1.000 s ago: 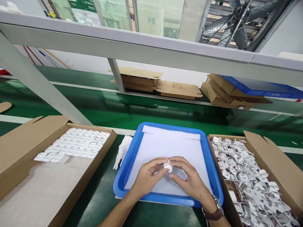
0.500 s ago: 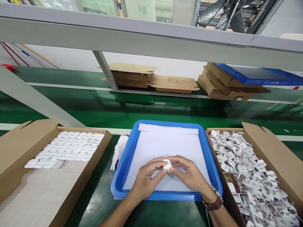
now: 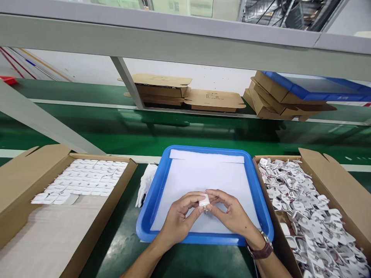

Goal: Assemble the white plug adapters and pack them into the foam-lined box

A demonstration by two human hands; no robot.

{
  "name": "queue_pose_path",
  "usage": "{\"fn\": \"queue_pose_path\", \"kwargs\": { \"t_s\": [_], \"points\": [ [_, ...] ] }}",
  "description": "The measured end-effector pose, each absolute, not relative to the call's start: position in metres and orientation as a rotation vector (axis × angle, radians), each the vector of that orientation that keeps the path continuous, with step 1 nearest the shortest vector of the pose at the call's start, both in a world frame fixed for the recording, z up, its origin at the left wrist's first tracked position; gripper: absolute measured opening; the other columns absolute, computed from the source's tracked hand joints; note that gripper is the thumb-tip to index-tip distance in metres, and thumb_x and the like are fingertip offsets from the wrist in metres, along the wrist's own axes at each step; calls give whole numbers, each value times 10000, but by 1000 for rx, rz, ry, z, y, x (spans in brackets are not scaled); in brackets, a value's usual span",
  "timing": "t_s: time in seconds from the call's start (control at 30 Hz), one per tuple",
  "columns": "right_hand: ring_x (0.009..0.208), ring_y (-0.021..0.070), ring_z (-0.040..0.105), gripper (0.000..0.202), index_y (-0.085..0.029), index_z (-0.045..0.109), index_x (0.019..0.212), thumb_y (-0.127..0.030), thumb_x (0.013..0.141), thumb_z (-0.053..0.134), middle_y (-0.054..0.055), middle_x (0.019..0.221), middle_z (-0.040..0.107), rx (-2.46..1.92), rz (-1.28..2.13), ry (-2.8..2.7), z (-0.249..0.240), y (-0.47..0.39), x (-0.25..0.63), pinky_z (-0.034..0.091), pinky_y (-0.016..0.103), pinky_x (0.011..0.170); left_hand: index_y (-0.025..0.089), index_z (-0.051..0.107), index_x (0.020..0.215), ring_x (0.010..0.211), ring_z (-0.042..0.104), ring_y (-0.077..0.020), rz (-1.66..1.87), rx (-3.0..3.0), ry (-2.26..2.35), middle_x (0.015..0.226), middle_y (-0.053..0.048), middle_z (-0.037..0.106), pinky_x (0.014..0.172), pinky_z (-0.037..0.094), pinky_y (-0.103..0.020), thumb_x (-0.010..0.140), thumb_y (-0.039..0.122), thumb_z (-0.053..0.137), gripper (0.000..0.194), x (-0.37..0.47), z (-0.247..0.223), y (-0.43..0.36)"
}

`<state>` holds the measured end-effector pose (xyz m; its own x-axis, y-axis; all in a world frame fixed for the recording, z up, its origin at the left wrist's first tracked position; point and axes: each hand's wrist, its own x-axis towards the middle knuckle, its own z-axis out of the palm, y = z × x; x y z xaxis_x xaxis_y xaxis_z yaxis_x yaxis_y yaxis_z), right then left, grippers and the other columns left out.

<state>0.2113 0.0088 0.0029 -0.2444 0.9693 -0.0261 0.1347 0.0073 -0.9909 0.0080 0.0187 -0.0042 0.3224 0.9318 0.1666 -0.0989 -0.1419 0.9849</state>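
Between my two hands is a small white charger plug (image 3: 204,200) with metal prongs at its lower end. My left hand (image 3: 182,216) pinches it from the left with thumb and fingers. From the right, my right hand (image 3: 228,212) grips it the same way, a watch on that wrist. Both hands are over the white sheet (image 3: 203,175) that lines a blue tray (image 3: 139,227).
At left, an open carton (image 3: 100,222) holds rows of white pieces (image 3: 87,177). Another carton (image 3: 262,193) at right is heaped with loose white parts (image 3: 313,220). A white glove (image 3: 146,183) lies beside the tray. Flattened boxes (image 3: 214,100) sit behind, beneath a metal beam.
The plug has turned slightly in my fingers, so its face and prongs show at a different angle. My hands stay in nearly the same place; the view has tipped a little.
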Motion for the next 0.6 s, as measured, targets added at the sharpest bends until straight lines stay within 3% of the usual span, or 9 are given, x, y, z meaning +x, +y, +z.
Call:
{"fn": "queue_pose_path", "kwargs": {
  "t_s": [0.27,0.6],
  "points": [
    [999,221,704,369,-241,700,1215,-426,902,761,51,1047,756,-1200,1406,-1374,2,8,211,558,411,950,183,776,1126,1043,739,-248,1077,1370,831,1166,-122,751,878,625,-328,928,238,728,211,9,-2,18],
    [926,202,691,519,-238,567,1352,-434,906,748,39,991,722,-1170,1414,-1348,-3,13,212,548,396,874,194,742,1229,1176,694,-272,945,1293,868,1279,-107,736,999,580,-356,955,335,693,312,10,1,20]
  ]
}}
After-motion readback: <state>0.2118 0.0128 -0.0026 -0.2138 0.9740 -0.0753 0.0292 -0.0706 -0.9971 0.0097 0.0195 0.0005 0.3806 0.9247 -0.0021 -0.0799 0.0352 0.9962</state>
